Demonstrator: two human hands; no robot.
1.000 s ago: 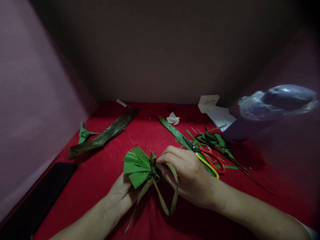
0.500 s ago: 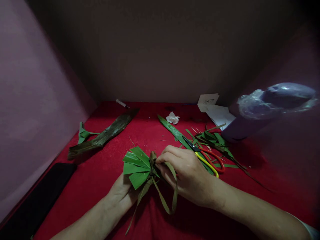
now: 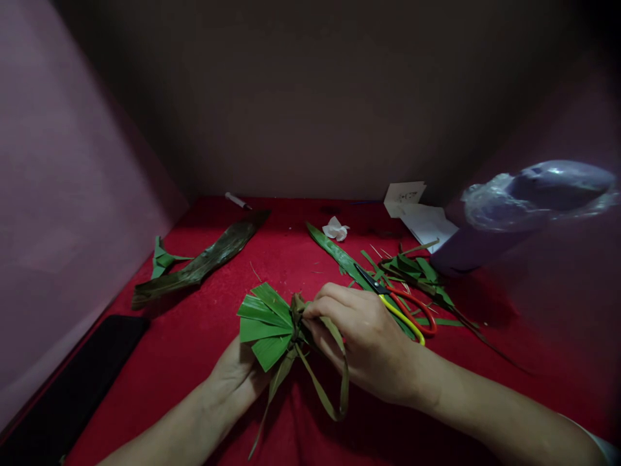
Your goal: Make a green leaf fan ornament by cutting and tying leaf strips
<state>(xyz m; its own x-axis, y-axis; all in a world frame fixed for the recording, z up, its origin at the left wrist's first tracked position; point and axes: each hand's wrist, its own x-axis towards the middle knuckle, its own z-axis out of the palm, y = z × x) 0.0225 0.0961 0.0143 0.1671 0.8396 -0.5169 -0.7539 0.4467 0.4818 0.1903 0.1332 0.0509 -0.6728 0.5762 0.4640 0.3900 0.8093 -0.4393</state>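
Observation:
A bundle of green leaf strips [image 3: 264, 320], fanned out to the left, is bound at its middle by a brownish leaf strip [image 3: 317, 386]. My left hand [image 3: 237, 372] supports the bundle from below and behind; its fingers are mostly hidden by the leaves. At the bound middle, my right hand [image 3: 356, 336] pinches the brown strip between thumb and fingertips. One part of that strip hangs in a loop under the right hand, and a loose end trails down to the left. Scissors [image 3: 402, 304] with red and yellow handles lie just beyond my right hand.
On the red cloth [image 3: 189, 362], a long dark leaf [image 3: 204, 262] and a folded green leaf piece [image 3: 162, 260] lie left. A green leaf [image 3: 334, 252], leaf scraps [image 3: 417, 272], crumpled white tissue [image 3: 335, 229] and white papers [image 3: 422, 223] lie right. A plastic-covered purple container [image 3: 485, 239] stands far right.
Almost nothing differs. The hanging loop of the brown strip has shifted slightly right and down, and its loose end has swung a little; both hands keep their places.

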